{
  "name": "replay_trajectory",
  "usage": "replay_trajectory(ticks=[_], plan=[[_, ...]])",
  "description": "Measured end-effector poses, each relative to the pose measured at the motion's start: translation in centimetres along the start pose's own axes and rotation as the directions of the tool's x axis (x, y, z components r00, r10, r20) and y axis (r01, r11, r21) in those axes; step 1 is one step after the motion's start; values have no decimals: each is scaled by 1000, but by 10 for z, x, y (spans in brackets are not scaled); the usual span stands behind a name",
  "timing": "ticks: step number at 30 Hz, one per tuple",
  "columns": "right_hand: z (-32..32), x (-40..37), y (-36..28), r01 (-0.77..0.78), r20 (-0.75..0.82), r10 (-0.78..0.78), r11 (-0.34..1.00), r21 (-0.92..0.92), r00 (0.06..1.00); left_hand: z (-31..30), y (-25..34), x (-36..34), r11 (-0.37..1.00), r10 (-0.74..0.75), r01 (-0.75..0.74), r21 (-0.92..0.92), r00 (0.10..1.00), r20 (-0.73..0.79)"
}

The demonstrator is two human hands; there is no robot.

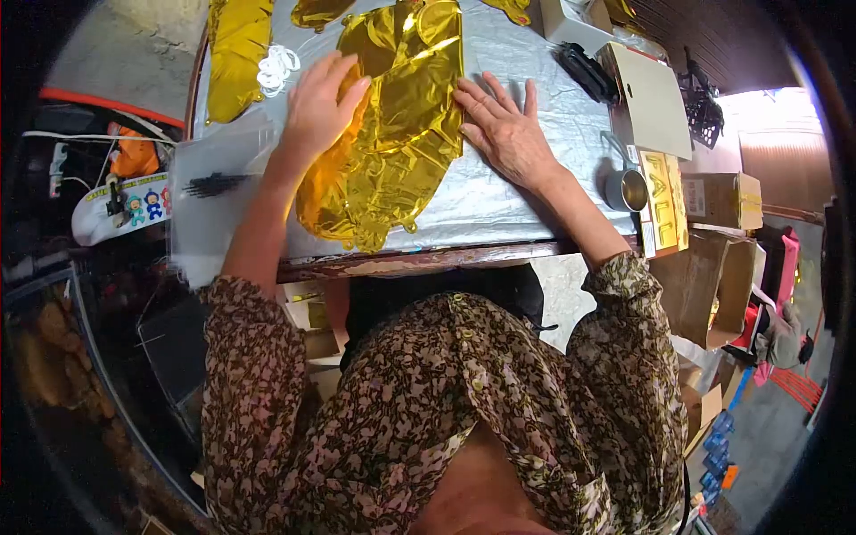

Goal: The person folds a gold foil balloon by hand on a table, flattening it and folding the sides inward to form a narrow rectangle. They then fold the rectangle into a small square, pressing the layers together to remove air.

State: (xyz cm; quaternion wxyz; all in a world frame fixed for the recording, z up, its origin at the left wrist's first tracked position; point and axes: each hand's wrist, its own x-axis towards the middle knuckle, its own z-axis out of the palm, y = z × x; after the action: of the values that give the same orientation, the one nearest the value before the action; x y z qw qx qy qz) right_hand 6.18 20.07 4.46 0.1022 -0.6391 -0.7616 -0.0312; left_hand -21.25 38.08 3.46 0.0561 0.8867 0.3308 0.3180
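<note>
Nearest: worn wooden table edge (pixel 428 260), w/ a silver sheet (pixel 499 205) over the top. Centre of sheet: flat gold foil balloon (pixel 392 160), crinkled, lower end almost at the table edge. L hand (pixel 321 102) palm-down on balloon's upper left, fingers open, gripping nothing. R hand (pixel 506 132) flat on the sheet, fingers spread, tips touching balloon's right edge. Left of L forearm: clear plastic bag (pixel 214 178). Far right: metal cup (pixel 629 187). Further back: white cord coil (pixel 278 67), 2nd gold foil piece (pixel 236 49).
</note>
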Motion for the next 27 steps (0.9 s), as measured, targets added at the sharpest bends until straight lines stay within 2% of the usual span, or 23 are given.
replay_trajectory(ticks=[1,4,12,15,17,18,20,21,22,24,27], plan=[[1,2,0,16,-4,-16,1000,2,1000,0,-2,-6,999,-14,16,-39,999,40],[-2,2,0,-2,21,1,1000,11,1000,4,6,-10,997,-5,7,-80,1000,17],[-13,-16,21,-58,50,58,998,6,997,19,46,-1,993,65,-59,-102,996,54],[-13,-19,25,-75,51,75,997,6,996,10,56,4,997,26,-16,-73,991,128],[-12,-19,24,-77,44,76,997,5,996,1,63,10,989,52,-53,140,999,6],[-12,-18,23,-78,43,77,997,5,996,3,66,13,989,54,-54,140,999,6],[-11,-16,19,-80,38,79,996,42,996,13,79,22,985,160,-153,-81,984,81],[-10,-15,18,-77,39,75,996,42,996,30,82,24,985,164,-153,-77,974,154],[-9,-13,17,-75,22,74,996,49,997,35,84,28,985,162,-152,-76,975,153],[-8,-11,15,-72,6,72,996,53,997,42,89,35,954,265,-226,-199,943,200],[-9,-9,13,-75,20,74,996,54,997,52,89,49,968,231,-199,-151,944,235]])
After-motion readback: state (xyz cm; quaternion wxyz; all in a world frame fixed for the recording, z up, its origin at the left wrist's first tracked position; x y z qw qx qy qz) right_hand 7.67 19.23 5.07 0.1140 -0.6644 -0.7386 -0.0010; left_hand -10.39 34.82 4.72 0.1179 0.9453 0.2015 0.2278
